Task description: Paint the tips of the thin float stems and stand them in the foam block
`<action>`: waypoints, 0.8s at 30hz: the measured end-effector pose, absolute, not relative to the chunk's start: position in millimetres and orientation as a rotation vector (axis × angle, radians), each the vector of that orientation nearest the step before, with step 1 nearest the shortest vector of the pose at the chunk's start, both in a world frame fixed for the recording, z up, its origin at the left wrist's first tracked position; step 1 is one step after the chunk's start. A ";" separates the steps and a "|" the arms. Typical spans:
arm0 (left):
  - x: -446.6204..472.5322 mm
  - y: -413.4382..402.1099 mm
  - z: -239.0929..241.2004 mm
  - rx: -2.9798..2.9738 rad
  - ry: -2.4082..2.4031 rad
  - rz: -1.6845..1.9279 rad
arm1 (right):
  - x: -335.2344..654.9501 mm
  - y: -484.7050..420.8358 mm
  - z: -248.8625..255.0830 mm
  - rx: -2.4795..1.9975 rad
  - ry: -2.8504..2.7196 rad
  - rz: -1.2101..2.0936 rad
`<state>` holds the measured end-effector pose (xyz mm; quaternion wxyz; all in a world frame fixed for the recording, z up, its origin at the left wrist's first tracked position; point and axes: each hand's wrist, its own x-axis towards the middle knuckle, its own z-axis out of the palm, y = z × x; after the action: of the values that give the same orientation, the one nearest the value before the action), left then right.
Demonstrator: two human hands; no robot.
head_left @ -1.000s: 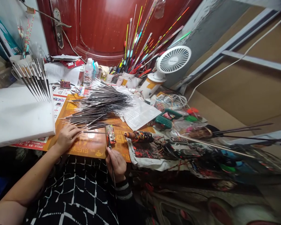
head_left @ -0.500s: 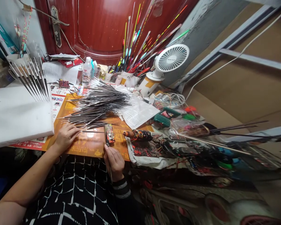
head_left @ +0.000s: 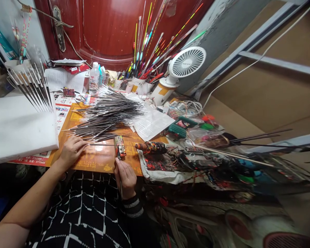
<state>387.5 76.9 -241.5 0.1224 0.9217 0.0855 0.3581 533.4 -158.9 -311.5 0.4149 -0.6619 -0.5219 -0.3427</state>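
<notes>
My left hand (head_left: 74, 151) is closed in a pinch on the near end of a thin dark fishing float (head_left: 103, 145). The float lies level and runs right, over a small paint-stained block (head_left: 121, 148), to the orange-brown nose of a dark, paint-spattered rotary tool (head_left: 156, 147). Closed round a slim brush-like tool (head_left: 121, 189) is my right hand (head_left: 126, 175). Its dark tip points up beside the block, just below the float; whether it touches cannot be made out. Behind my left hand lies a big pile of similar dark floats (head_left: 105, 115) with white ends.
A white foam block (head_left: 20, 127) at left carries several upright floats (head_left: 34, 88). Behind the pile stand a plastic bottle (head_left: 94, 78), cups of colourful float tips and a white fan (head_left: 187, 62). A stained cloth (head_left: 165, 176), cables and a green-handled tool (head_left: 177, 130) crowd the right.
The whole view has shifted slightly to the left. Both hands keep nearly the same places and grips, and the float still spans from my left hand to the rotary tool.
</notes>
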 end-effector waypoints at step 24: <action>387.3 75.0 -239.0 2.676 0.250 1.046 | 533.5 -163.5 -312.6 -1.678 -1.333 -0.795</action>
<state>387.3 75.0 -239.0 0.1283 0.9202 0.0859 0.3598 533.5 -163.5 -312.6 0.4149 -0.6680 -0.5305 -0.3163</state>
